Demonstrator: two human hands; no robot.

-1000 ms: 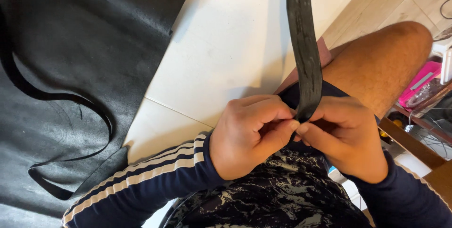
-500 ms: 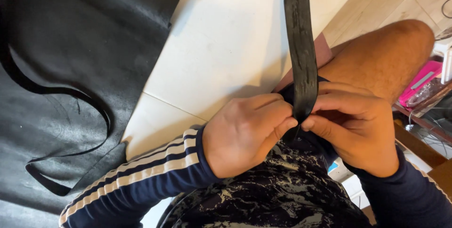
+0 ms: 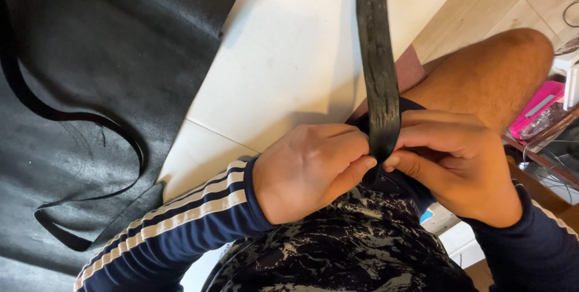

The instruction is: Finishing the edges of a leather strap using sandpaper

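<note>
Head view showed me a white desk (image 3: pixel 283 63), a dark sheet (image 3: pixel 90 87) with a loose strap (image 3: pixel 114 129) on it, and a pink box (image 3: pixel 537 105) beyond the bare knee (image 3: pixel 488 75). My left hand (image 3: pixel 310 168) and right hand (image 3: pixel 461 165) had fingers pinched shut on the black strip (image 3: pixel 379 69), which ran lengthwise away from me, its near end hidden between the fingers
</note>
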